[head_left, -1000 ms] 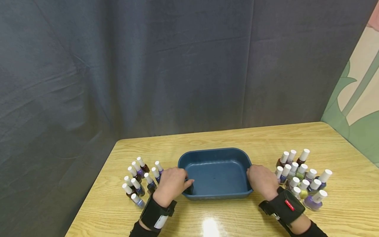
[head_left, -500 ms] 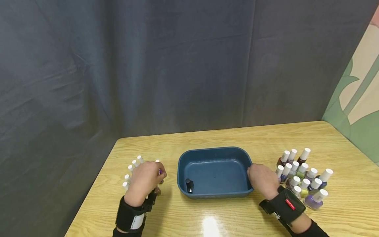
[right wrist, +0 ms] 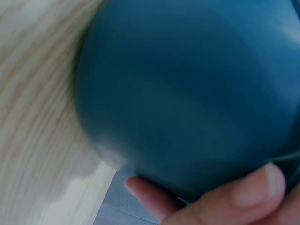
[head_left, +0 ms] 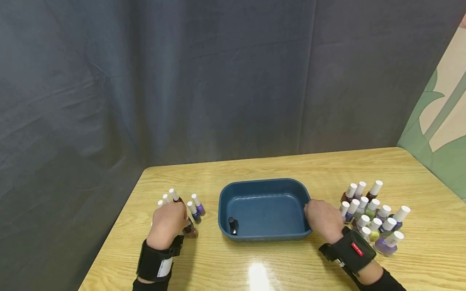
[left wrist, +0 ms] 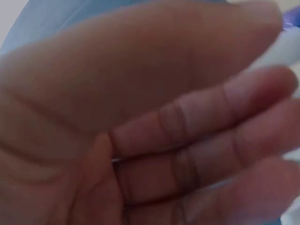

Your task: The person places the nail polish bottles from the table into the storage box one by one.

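Observation:
A dark blue plastic bin (head_left: 263, 213) lies at the middle of the table, with a black nail polish bottle (head_left: 233, 226) standing in its near left corner. My right hand (head_left: 323, 218) grips the bin's right rim; in the right wrist view, thumb and fingers bend over the edge. Over the left group of nail polish bottles hovers my left hand (head_left: 168, 223), covering several of them. Its thumb and fingers are extended and spread apart in the left wrist view, near a blurred white cap (left wrist: 281, 52). Two bottles, one blue (head_left: 194, 213) and one purple (head_left: 199, 205), stand just right of it.
A dense group of white-capped nail polish bottles (head_left: 372, 208) stands beside my right hand and wrist. Dark grey curtain (head_left: 233, 81) hangs behind the wooden table (head_left: 222, 266). A patterned green and cream cloth (head_left: 445, 133) hangs at the right.
My left hand has let go of the black bottle inside the bin and moved left to the bottle group. My right hand has stayed on the rim.

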Tool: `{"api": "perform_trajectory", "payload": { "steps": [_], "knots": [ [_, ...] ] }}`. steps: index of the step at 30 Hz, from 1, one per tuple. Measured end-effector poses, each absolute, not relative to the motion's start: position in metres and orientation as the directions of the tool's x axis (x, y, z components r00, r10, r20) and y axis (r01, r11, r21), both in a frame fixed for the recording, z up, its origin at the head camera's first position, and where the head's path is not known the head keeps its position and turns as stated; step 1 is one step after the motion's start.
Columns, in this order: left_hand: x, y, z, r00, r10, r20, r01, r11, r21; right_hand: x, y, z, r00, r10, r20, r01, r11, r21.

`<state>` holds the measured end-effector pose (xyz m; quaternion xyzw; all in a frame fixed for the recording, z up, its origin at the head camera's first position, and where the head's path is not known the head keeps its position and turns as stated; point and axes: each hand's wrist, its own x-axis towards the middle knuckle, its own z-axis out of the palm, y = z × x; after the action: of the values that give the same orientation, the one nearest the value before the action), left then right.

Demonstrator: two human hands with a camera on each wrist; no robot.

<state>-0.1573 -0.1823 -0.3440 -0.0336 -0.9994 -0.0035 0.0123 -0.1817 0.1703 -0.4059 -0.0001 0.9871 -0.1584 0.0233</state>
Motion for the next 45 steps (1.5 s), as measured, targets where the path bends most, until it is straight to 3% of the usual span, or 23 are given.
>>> {"api": "perform_trajectory", "payload": {
  "steps": [6,24,33,45],
  "knots": [
    [-0.158,-0.184,-0.354,-0.999,0.031,-0.024,0.03,0.999,0.031,-0.181,0.171,-0.404,-0.999,-0.004,-0.042,0.009,0.951,-0.309],
    [-0.158,-0.185,-0.358,-0.992,0.118,-0.037,0.118,0.993,0.012,-0.181,0.169,-0.405,-0.997,0.018,-0.079,0.041,0.951,-0.308],
    [-0.139,-0.171,-0.338,-0.981,0.154,0.122,0.162,0.985,0.061,-0.181,0.169,-0.407,-0.996,0.014,-0.089,0.041,0.95,-0.31],
    [-0.139,-0.149,-0.327,-0.899,0.214,0.383,0.262,0.962,0.077,-0.181,0.17,-0.406,-0.999,-0.007,-0.035,0.004,0.952,-0.307]
  ]
}}
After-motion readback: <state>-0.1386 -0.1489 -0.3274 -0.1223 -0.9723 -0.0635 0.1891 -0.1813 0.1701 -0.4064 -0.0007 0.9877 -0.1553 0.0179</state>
